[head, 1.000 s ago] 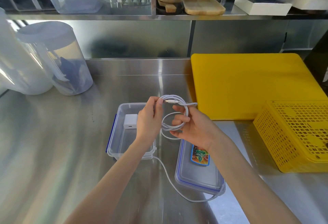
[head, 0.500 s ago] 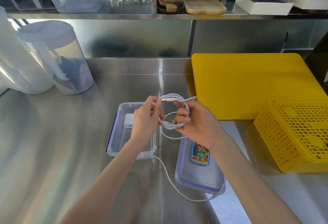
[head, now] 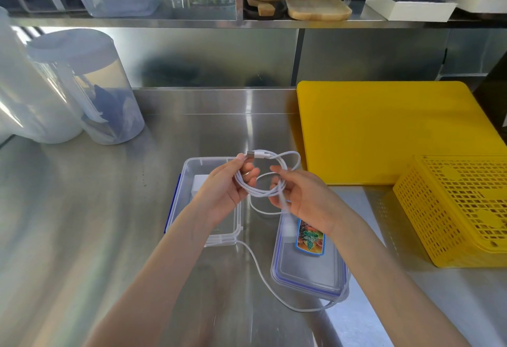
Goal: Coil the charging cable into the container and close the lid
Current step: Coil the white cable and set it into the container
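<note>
Above the stainless steel bench [head: 90, 223], both hands hold a thin white charging cable [head: 263, 191] wound into a few loops. The left hand [head: 225, 190] has its fingers [head: 248, 175] curled through the coil, so the loops pass around them, and its thumb tip rests by the metal plug end at the coil's top. The right hand [head: 304, 198] pinches the right side of the coil, its fingers [head: 277, 182] curled onto the bundled strands, with one strand blurred just below them. The coil hangs in the air between the two hands, over the gap between the open clear rectangular plastic container [head: 203, 237] and its clear blue-edged lid [head: 307, 272], which lies flat on the bench to the right with a colourful sticker on it. The loose tail of the cable drops from the coil, runs along the bench past the container's near corner and curves round the near end of the lid. A small white charger block [head: 199, 183] sits inside the container, partly hidden by the left hand.
</note>
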